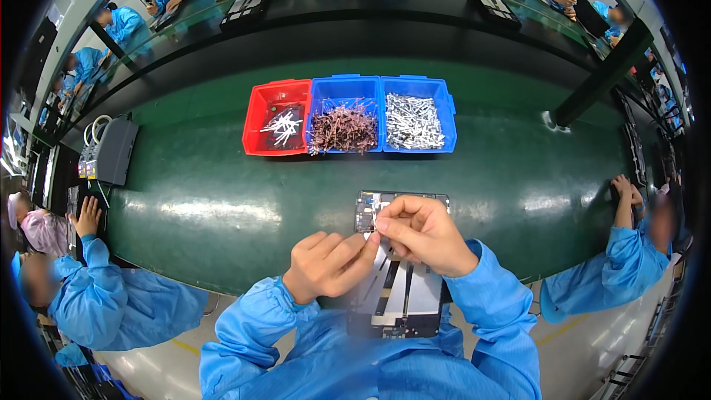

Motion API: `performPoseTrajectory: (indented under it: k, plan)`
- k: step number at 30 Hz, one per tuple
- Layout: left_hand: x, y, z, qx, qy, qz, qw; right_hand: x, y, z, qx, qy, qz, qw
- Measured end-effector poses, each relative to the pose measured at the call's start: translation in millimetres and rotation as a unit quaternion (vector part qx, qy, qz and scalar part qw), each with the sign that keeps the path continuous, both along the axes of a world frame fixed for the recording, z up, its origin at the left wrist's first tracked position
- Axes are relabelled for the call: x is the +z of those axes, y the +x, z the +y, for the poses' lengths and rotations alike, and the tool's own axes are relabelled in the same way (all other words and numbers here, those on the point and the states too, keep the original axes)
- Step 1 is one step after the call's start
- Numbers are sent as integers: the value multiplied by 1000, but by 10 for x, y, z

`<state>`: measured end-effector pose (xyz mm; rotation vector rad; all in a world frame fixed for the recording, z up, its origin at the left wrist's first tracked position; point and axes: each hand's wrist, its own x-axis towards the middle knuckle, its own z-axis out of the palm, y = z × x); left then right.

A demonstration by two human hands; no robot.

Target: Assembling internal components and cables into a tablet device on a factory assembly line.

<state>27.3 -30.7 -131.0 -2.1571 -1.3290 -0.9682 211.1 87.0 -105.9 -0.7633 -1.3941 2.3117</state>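
An opened tablet (424,289) lies at the table's near edge, its circuit board at the far end and pale panels with dark ribbon strips below. Over its upper half my right hand (429,235) is closed in a pinch. A small whitish strip seems to be at its fingertips, too small to make out fully. My left hand (326,265) is also closed, thumb and forefinger pressed together beside the right fingertips, over the tablet's left edge. Whatever the left fingers hold is hidden. Both hands cover part of the board.
Beyond the tablet stand a red bin (252,122) with white strips, a blue bin (346,87) with copper-brown parts and another blue bin (450,115) with silvery-white parts. A grey device (117,152) sits left, a dark post (603,74) right. Co-workers sit on both sides.
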Motion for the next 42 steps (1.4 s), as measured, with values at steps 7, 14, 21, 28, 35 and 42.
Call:
performPoseTrajectory:
  k: [7, 14, 21, 28, 35, 42]
  plan:
    - [108, 157, 50, 48, -204, -509, 835, -123, -32, -40, -37, 79, 14, 996]
    - [246, -47, 65, -20, -444, -679, 584, -215, 26, -74, -19, 266, -21, 964]
    - [170, -228, 214, 7, -383, -746, 544, -148, -61, -87, -156, 554, 71, 815]
    - [-155, -1053, 676, 235, -40, -482, 843, -331, 90, -128, -175, 323, 50, 929]
    - [36, -321, -97, 195, -390, -408, 802, -354, 350, -236, -210, 170, 29, 962]
    - [-109, 128, -500, 33, -540, -570, 618, -552, 432, -408, -241, 280, 18, 929]
